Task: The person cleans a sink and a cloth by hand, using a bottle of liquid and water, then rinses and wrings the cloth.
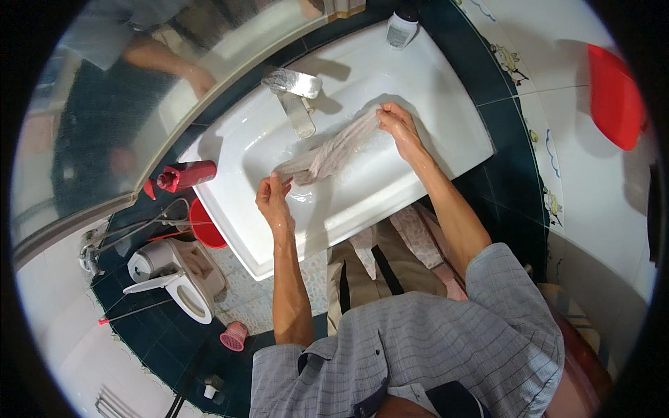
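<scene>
A wet, light grey-pink cloth (337, 151) is stretched slantwise over the basin of a white ceramic sink (376, 193), twisted or folded over near its middle. My left hand (274, 201) pinches its lower left end between thumb and fingers. The upper right end is pinched in my right hand (400, 125). Just behind the cloth stands a metal faucet (298, 112) with a flat lever. Water glistens in the basin beneath the cloth; whether the faucet is running I cannot tell.
A red pump bottle (191, 176) is at the sink's left corner, a white bottle with a dark cap (401, 31) at the back. A mirror (120, 94) borders the upper left. Down left are a red bucket (209, 224), a toilet (191, 298) and a pink basket (234, 337).
</scene>
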`<state>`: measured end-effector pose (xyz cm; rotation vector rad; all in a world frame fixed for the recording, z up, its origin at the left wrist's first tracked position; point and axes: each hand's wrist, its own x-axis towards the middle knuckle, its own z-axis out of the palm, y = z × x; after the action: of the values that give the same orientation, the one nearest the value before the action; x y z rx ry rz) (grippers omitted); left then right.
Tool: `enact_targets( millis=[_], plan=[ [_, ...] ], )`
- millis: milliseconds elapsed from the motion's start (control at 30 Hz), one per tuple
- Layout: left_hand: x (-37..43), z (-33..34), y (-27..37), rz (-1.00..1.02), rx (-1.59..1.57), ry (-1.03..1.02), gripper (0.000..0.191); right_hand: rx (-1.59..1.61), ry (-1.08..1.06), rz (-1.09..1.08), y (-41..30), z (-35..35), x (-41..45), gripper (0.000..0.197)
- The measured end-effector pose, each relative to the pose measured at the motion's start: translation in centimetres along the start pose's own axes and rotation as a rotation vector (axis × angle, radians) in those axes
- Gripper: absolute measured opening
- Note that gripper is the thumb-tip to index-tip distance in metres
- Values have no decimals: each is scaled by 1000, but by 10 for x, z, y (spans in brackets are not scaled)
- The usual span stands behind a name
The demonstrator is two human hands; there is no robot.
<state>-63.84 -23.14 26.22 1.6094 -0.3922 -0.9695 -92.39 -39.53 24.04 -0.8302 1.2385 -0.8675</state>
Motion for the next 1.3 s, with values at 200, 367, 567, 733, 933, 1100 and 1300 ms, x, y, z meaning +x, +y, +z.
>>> enact_targets(
  millis=[200, 367, 567, 733, 933, 1100, 1300],
  plan=[
    [5, -14, -6, -111, 171, 63, 25, 2, -256, -208, -85, 31, -50, 22],
    [5, 13, -15, 191, 462, -267, 69, -279, -527, -290, -84, 67, -66, 13],
    [16, 58, -31, 311, 368, -750, 97, -316, -589, -386, -98, 108, -96, 14],
    [5, 52, -23, 383, 485, -627, 91, -393, -654, -432, -178, 112, -121, 18],
    [-25, 96, 48, 388, 84, -564, 47, -602, -711, -649, -257, 112, -168, 20],
    [10, 82, -7, 449, 296, -363, 32, -596, -654, -787, -263, 99, -171, 17],
    [31, 50, -22, 495, 675, -276, 22, -826, -129, -575, -186, 15, -71, 16]
  ],
)
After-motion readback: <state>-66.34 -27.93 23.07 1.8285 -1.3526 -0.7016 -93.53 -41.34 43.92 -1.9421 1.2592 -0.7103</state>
